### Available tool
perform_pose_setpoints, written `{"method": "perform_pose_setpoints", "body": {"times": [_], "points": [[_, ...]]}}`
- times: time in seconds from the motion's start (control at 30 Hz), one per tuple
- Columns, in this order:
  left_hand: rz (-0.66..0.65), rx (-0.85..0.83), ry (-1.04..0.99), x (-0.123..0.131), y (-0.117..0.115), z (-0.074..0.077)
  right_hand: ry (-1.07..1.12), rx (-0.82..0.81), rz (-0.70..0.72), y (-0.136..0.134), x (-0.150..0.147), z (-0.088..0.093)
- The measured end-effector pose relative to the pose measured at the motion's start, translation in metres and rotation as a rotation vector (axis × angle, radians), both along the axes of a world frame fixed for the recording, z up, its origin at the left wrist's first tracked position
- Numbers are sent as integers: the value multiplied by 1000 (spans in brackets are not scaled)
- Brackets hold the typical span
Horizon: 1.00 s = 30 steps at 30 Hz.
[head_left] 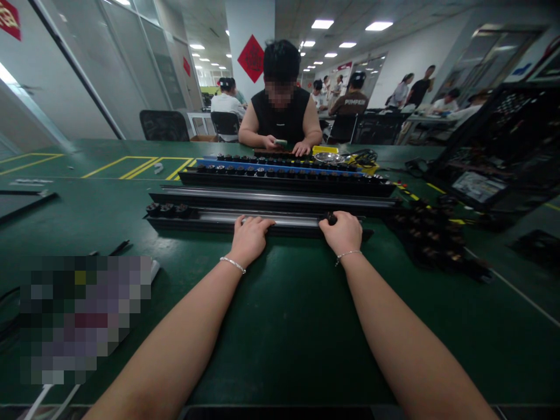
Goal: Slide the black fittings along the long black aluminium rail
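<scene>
Closest to me lies a long black rail (297, 224) with a shiny metal channel. Several small round black parts (167, 210) sit in its left end. My left hand (251, 236) grips the middle of this rail, its fingers curled over the near edge. At the rail's right end, my right hand (343, 230) is closed around a small black part (331, 218), mostly hidden by the fingers. Just behind is a second black rail (280, 197) with a bare channel. Beyond it, further rails (289, 182) carry rows of round black parts.
A pile of small dark parts (433, 236) lies to the right, near a large black case (485, 146). At left is a blurred-out object (87, 321) with cables. Across the green table (284, 326), a person (282, 111) holds a phone (280, 142). A yellow tray (325, 150) stands nearby.
</scene>
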<state>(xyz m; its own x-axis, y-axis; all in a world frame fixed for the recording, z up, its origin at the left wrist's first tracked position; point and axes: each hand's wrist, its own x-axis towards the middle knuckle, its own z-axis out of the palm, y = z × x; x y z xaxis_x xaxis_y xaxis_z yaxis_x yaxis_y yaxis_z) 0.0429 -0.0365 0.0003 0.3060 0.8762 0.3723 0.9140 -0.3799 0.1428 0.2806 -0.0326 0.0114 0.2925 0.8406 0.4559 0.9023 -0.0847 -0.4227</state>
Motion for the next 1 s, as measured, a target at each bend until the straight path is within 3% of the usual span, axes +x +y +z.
{"method": "perform_pose_setpoints", "body": {"times": [1.0], "points": [[1, 5, -13, -1, 0, 1, -34, -47, -98, -1, 18, 3]]}}
